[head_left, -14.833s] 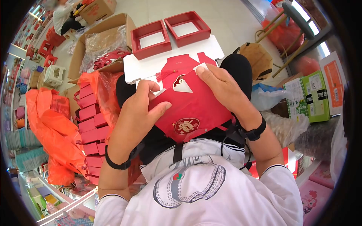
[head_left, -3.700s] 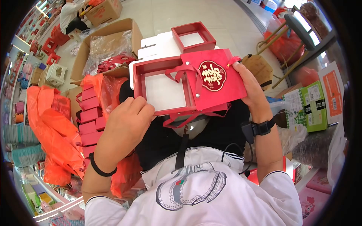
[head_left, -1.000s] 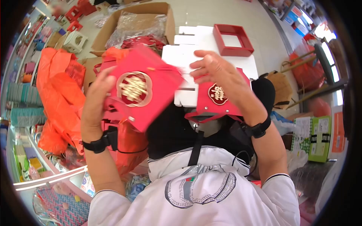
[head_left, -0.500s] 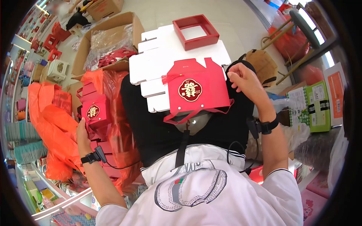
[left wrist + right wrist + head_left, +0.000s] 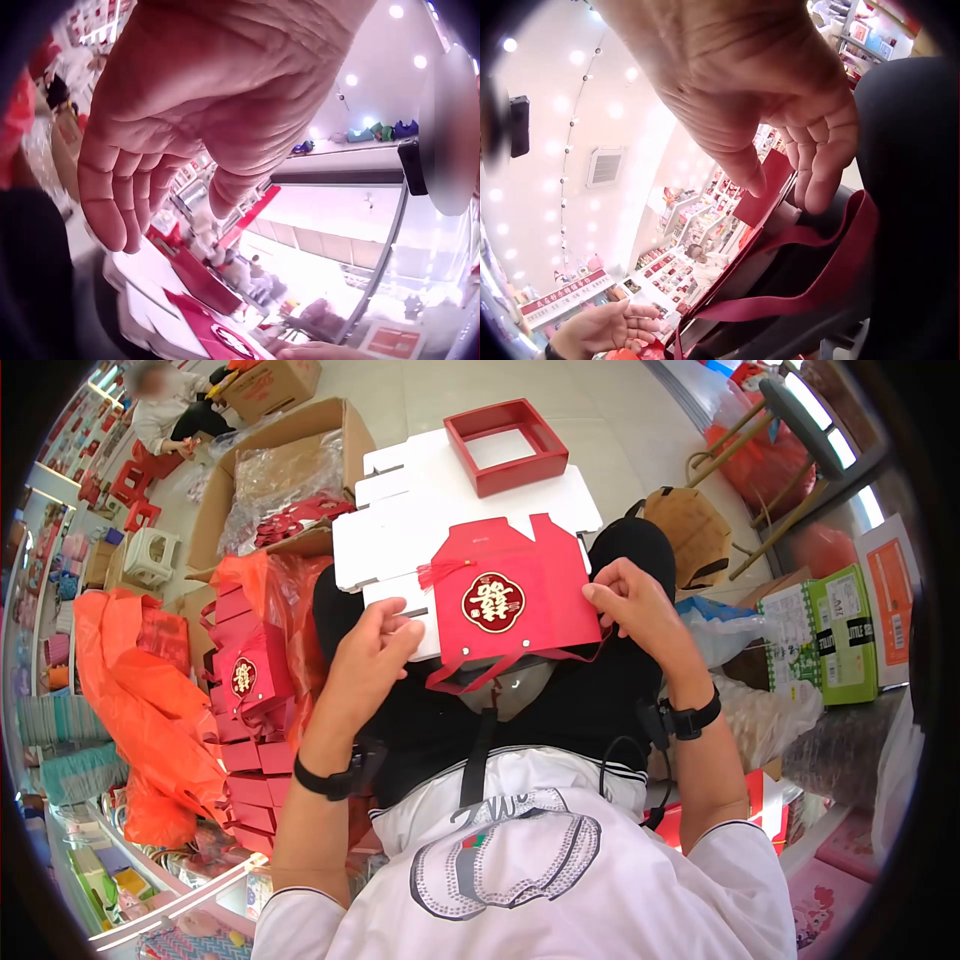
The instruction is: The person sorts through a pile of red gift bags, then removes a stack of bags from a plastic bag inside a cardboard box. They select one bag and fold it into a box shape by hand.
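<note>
A flat red gift box (image 5: 545, 585) with a gold-on-red emblem, a tassel and ribbon handles lies over white cardboard pieces (image 5: 395, 545) on the person's lap. My left hand (image 5: 372, 660) hovers just left of it, fingers loosely bent, and the left wrist view shows nothing in its palm. On the other side, my right hand (image 5: 640, 615) has its fingertips right at the box's right edge. Thumb and fingers stand apart in the right wrist view, above a hanging ribbon handle (image 5: 780, 306). Behind the flat box, a red frame-shaped tray (image 5: 545, 465) rests on the cardboard.
To the left, several red boxes (image 5: 240, 755) are stacked by orange plastic bags (image 5: 150, 710), an assembled one with an emblem (image 5: 262, 660) on top. An open carton (image 5: 355, 450) stands beyond. A stool (image 5: 800, 425) and a brown bag (image 5: 685, 535) are at the right.
My left hand set an assembled red box on the left pile and came back empty to the lap. My right hand moved down to the flat box's edge. Earlier, two red trays stood behind; now one.
</note>
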Demonstrator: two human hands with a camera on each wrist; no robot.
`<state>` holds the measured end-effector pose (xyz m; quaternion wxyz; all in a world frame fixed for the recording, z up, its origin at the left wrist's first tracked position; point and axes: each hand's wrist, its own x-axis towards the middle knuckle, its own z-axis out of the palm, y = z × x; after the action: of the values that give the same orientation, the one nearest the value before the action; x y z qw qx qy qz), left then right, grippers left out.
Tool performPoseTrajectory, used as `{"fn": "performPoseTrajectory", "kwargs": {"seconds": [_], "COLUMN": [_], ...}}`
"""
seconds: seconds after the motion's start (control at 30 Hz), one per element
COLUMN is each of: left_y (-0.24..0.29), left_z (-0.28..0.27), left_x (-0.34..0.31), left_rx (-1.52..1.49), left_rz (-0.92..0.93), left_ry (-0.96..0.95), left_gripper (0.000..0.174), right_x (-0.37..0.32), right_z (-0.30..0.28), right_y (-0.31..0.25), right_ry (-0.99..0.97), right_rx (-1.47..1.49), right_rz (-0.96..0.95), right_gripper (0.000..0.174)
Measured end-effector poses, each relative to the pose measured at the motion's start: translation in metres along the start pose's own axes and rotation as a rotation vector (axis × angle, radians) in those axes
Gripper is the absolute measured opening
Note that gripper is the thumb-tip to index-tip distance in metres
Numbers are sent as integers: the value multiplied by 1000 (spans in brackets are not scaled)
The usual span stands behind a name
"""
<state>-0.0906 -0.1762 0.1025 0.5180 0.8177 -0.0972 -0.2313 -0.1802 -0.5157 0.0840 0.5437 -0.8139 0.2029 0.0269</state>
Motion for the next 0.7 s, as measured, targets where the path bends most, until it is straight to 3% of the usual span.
{"fn": "performPoseTrajectory", "kwargs": {"seconds": [0.2,0.3,0.4,0.5,0.63,0.7], "left_y": [7,7,3,3,10,12], "left_z": [13,13,16,15,9,4], "left_x": [20,19,18,20,19,27], "left_rx": [-112,-165,-143,-139,-105,-88], "left_rz": [-72,-93,-77,-70,-66,202], "left_ry": [-60,-87,-98,-147,-233,-69], "left_gripper": [67,68,66,61,53,50], "right_x": [-3,3,-2,-7,-10,-11], "right_z": [3,10,13,10,21,19], "right_y": [-2,15,8,-7,-27,-37], "right_ry": [-31,55,117,0,-169,-245], "right_rx": [-1,-36,-46,105,478,530], "right_rz": [14,-168,-219,-109,-142,-145], "right_gripper": [30,28,28,29,39,43]}}
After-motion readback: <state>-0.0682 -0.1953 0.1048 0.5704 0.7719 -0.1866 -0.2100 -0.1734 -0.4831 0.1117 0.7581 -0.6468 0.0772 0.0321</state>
